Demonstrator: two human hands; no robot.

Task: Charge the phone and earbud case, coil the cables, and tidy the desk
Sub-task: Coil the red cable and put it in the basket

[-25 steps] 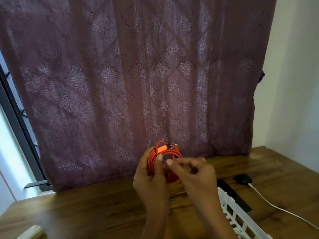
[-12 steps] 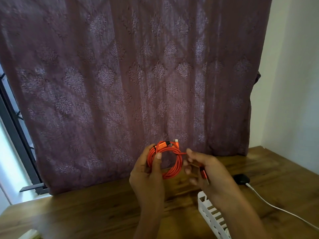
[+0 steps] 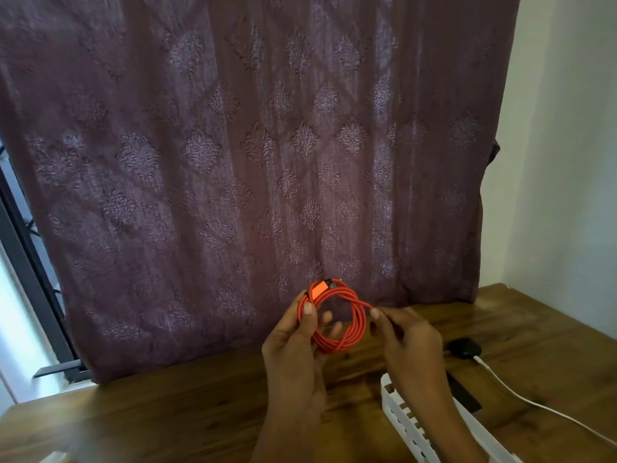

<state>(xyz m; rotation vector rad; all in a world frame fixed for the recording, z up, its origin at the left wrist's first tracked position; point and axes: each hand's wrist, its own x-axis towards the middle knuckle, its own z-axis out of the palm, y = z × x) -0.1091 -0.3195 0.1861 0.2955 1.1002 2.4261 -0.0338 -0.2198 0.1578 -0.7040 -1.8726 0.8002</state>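
Note:
A red-orange cable (image 3: 347,332) is wound into a round coil and held up above the wooden desk (image 3: 173,409). My left hand (image 3: 297,349) grips the coil's left side, thumb over the strands, with an orange plug at the top. My right hand (image 3: 407,339) pinches the cable's loose end at the coil's right side. A black earbud case (image 3: 464,347) lies on the desk at the right with a white cable (image 3: 534,402) plugged into it. A black phone (image 3: 464,392) shows partly behind my right forearm.
A white slatted plastic basket (image 3: 410,426) stands at the lower right under my right arm. A purple patterned curtain (image 3: 253,155) hangs along the desk's back edge. A white wall closes the right side, and a window frame (image 3: 30,262) stands at the left.
My right hand has drawn the cable's end out to the right of the coil. The coil now hangs more open and round. The view has shifted a little to the left.

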